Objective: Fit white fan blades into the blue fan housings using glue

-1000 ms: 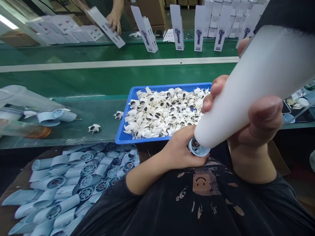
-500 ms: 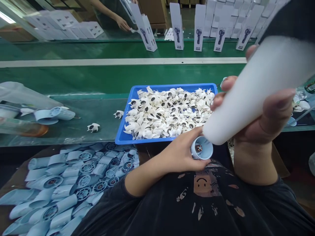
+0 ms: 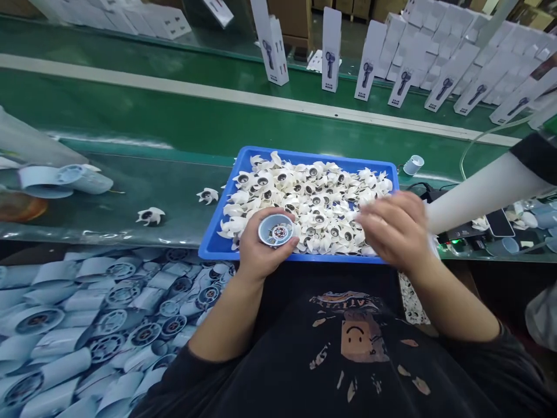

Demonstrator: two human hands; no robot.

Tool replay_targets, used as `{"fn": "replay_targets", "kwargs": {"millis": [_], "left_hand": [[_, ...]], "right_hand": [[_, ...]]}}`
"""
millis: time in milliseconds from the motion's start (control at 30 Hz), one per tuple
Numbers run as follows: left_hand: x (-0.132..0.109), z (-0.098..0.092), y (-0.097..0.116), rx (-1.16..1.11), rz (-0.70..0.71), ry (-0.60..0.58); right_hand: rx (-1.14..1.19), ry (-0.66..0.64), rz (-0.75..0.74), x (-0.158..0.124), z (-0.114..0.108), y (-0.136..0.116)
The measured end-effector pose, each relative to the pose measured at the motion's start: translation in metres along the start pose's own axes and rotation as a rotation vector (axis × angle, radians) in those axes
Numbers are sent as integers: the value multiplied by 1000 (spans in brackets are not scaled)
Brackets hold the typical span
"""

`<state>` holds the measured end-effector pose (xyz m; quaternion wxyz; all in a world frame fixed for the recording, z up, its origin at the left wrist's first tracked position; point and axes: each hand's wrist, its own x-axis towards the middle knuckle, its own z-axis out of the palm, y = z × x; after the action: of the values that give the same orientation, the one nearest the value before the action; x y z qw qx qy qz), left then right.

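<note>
My left hand [image 3: 260,255] is wrapped round a pale blue round housing [image 3: 275,230], its open end facing up with a small motor visible inside. It sits at the near edge of a blue tray [image 3: 213,247] heaped with several white fan impellers [image 3: 311,200]. My right hand [image 3: 394,229] hovers over the tray's right side, blurred by motion, fingers reaching among the impellers. A white conical tool [image 3: 483,188] lies out to the right, clear of that hand.
A bin of several pale blue housings [image 3: 100,325] sits at lower left. Two loose impellers [image 3: 150,216] lie on the green conveyor [image 3: 130,116]. White product boxes [image 3: 331,49] stand along the far side. A lone blue cap [image 3: 412,165] rests beyond the tray.
My right hand let go of the white conical tool and dropped to the tray. My left hand carried the housing up and left to the tray's near edge.
</note>
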<state>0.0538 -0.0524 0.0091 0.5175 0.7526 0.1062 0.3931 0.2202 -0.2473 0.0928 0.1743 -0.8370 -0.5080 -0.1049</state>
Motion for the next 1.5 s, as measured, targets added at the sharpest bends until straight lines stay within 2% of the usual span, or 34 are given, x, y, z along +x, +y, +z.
{"fn": "replay_targets", "kwargs": {"millis": [133,233,433,700,833,967,1033,1100,1200,1267,1300,1333,1433,1500], "left_hand": [[0,-2,5,-2,-53,-25],[0,-3,6,-17,-82,-28],[2,-2,9,-39,-148,-99],[1,-2,6,-111,-190,-130],[0,-1,6,-143,-145,-86],[-5,-9,13,-126,-138,-96],[-9,-16,19,-75,-170,-155],[-11,-23,26,4,-166,-226],[-13,-28,35,140,-60,-297],[-12,-29,39,224,28,-319],[-12,-28,40,262,66,-324],[-12,-27,40,299,101,-327],[-13,-21,42,385,222,-348],[-14,-17,44,430,306,-337]], "right_hand": [[-201,-387,26,49,43,13],[-247,-528,19,68,60,20],[-243,-620,59,68,55,6],[-253,-677,314,75,59,-13],[-148,-632,391,76,59,-24],[67,-420,344,60,44,-39],[242,-357,277,46,36,-45],[456,-370,204,30,32,-48],[883,-425,113,10,32,-53],[1126,-399,72,2,32,-58],[1155,-359,48,-1,30,-61],[1103,-310,13,-2,27,-64],[655,-179,-146,-3,17,-76],[432,-144,-234,-2,12,-81]]}}
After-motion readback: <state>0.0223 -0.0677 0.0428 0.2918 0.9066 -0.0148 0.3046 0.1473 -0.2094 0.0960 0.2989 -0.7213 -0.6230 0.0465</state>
